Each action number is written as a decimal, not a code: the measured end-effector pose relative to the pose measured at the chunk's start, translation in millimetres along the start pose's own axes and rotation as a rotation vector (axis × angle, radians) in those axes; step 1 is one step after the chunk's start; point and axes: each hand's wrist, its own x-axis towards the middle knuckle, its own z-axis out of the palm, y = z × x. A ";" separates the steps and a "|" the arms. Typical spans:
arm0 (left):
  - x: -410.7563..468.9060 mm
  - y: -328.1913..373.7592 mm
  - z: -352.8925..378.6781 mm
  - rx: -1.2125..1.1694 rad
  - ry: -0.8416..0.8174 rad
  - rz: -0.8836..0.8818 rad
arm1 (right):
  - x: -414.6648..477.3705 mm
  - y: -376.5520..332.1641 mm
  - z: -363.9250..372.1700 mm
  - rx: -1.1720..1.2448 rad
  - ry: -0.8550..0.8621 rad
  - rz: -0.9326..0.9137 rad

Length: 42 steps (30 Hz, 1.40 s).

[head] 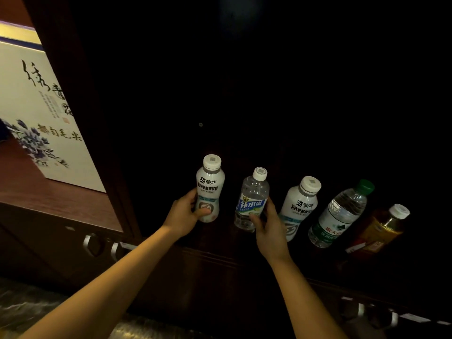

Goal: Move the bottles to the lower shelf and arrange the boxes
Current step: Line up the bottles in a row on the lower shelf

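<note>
Your left hand [183, 212] grips a white bottle [210, 184] with a white cap, low on its body. Your right hand [270, 231] clamps a clear bottle [253, 194], blue-labelled, just right of the white one. Right of the clear bottle stand a second white bottle [299, 206], a green-capped bottle [340, 214] and an amber bottle [384, 227]. Far to its left stands a floral box [36, 106].

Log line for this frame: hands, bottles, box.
left hand: grips white bottle | right hand: grips blue-label bottle | untouched at right: other white bottle, green-cap bottle, amber bottle | box: far left
</note>
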 end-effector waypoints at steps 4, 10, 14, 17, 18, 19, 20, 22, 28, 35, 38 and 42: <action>5.2 -1.9 -1.6 -0.003 -0.050 0.008 | 0.3 -0.7 1.0 0.000 -0.012 -0.005; 9.0 -6.4 5.9 -0.010 -0.048 0.013 | 1.5 0.4 1.9 0.003 -0.009 0.005; 12.7 -4.9 14.5 -0.010 -0.073 0.032 | 1.5 0.8 2.7 -0.004 0.000 0.001; 13.8 -3.9 22.6 -0.004 -0.090 0.043 | 1.0 1.9 3.6 0.002 0.003 0.010; 13.8 -3.8 25.1 -0.011 -0.097 0.043 | 0.7 2.1 3.8 0.003 0.003 0.013; 14.1 -3.9 27.7 -0.019 -0.101 0.046 | 0.5 2.0 3.9 0.005 0.003 0.013; 14.4 -4.0 30.1 -0.025 -0.104 0.050 | 0.4 2.1 3.9 0.006 0.003 0.009; 15.1 -4.3 35.1 -0.030 -0.103 0.053 | 0.5 2.3 3.8 0.006 0.000 0.001; 16.1 -7.9 39.8 -0.023 -0.095 0.075 | 0.6 1.6 3.2 0.007 -0.015 0.006; 15.6 -12.0 39.5 -0.030 -0.097 0.097 | -6.0 -1.5 0.2 0.034 -0.028 0.070; 16.1 -14.6 39.0 -0.016 -0.096 0.107 | -21.4 0.1 -3.4 0.079 0.023 0.172; 16.7 -15.0 39.4 -0.023 -0.101 0.102 | -43.8 16.7 -22.1 -0.064 0.035 0.204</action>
